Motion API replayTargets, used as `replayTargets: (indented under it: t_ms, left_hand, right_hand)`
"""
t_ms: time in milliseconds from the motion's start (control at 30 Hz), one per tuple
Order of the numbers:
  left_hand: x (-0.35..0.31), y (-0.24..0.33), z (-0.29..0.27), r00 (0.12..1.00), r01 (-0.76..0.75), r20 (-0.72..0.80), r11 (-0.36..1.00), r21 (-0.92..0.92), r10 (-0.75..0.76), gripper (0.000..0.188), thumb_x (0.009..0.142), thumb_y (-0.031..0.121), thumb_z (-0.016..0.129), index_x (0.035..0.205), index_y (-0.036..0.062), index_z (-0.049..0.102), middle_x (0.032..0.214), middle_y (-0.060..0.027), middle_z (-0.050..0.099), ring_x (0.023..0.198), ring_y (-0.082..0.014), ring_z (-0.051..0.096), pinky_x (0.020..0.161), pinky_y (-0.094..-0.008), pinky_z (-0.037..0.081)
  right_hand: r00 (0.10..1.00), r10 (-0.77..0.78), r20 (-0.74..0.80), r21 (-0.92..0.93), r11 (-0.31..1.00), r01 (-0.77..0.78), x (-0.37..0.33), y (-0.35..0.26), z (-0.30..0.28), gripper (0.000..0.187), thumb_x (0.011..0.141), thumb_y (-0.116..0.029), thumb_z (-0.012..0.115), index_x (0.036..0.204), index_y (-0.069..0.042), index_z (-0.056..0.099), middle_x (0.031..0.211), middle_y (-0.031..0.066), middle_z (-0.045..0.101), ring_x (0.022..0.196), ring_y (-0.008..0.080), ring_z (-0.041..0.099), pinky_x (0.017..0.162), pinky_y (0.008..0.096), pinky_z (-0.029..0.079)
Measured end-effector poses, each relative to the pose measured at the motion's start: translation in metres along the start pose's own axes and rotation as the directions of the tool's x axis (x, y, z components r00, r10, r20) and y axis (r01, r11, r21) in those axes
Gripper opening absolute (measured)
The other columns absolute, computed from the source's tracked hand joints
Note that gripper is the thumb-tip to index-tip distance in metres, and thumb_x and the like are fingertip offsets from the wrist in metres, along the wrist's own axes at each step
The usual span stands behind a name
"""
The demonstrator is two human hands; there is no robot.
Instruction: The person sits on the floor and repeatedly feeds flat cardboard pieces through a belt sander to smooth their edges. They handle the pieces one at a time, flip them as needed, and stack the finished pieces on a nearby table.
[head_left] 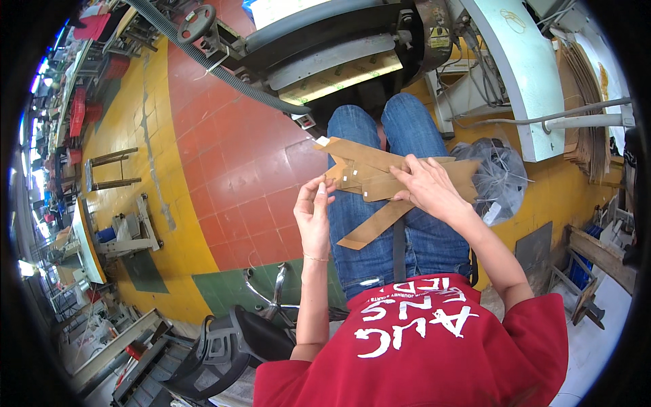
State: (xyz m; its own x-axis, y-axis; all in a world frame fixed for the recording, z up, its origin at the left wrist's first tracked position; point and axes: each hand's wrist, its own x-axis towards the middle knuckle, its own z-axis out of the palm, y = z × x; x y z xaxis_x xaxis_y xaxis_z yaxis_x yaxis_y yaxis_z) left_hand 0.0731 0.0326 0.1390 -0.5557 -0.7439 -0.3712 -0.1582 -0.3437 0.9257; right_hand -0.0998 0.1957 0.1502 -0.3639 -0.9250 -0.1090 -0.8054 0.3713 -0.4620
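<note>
brown cardboard cutouts [380,178], flat and die-cut with angular tabs and notches, lie fanned in a loose stack over the person's lap, above the blue jeans [380,244]. small pale squares, like bits of tape or labels, sit near the left edges of the pieces, and one long narrow strip of the same board slants down toward the left knee side, its end hanging free over the thigh. the surface is plain, matte kraft brown with slightly lighter edges. the left hand [313,217] is raised edge-on beside the stack, its thumb and fingertips pinched on the left rim of one piece. the right hand [428,186] lies on top of the stack, fingers spread and curled down over the board, pressing and gripping it from above. the person sits in a red printed shirt [434,339]. ahead of the knees stands a dark machine [332,47] with a grey ribbed hose [224,68] running across it. a clear plastic bag [498,176] sits just right of the legs, and the floor [230,176] is red tile bordered in yellow.
</note>
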Motion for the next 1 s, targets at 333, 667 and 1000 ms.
replayTargets:
  t_ms: [333,667,1000]
  left_hand:
    - [-0.012,-0.006,0.003,0.981,-0.055,0.171,0.976,-0.21,0.092,0.054,0.096,0.043,0.05,0.131,0.0017,0.045,0.127,-0.0152,0.052,0.118,-0.0226,0.051,0.098,-0.0356,0.043]
    - [-0.056,-0.013,0.043,0.94,0.279,0.332,0.735,-0.618,-0.077,0.053,0.101,0.046,0.032,0.139,0.0095,0.032,0.13,-0.0141,0.047,0.121,-0.0253,0.046,0.101,-0.0455,0.039]
    - [-0.034,-0.003,-0.034,0.949,0.237,0.314,0.689,-0.685,-0.013,0.034,0.097,0.043,0.049,0.119,0.0174,0.043,0.094,-0.0036,0.045,0.089,-0.0181,0.051,0.068,-0.0315,0.05]
  right_hand:
    - [0.988,0.073,-0.138,0.207,0.977,-0.043,-0.032,-0.023,-0.032,0.032,0.075,-0.02,0.077,0.099,-0.003,0.063,0.083,0.007,0.064,0.079,0.0198,0.062,0.074,0.0341,0.047]
    - [0.915,0.166,-0.369,0.446,0.895,0.017,-0.011,-0.059,-0.012,0.022,0.086,-0.015,0.064,0.102,0.0,0.065,0.098,0.0119,0.057,0.093,0.0288,0.057,0.079,0.0383,0.047]
    - [0.985,0.149,-0.086,0.058,0.988,-0.145,-0.02,-0.024,0.017,0.054,0.072,-0.016,0.076,0.121,-0.002,0.057,0.098,0.0121,0.057,0.096,0.0277,0.056,0.084,0.0389,0.045]
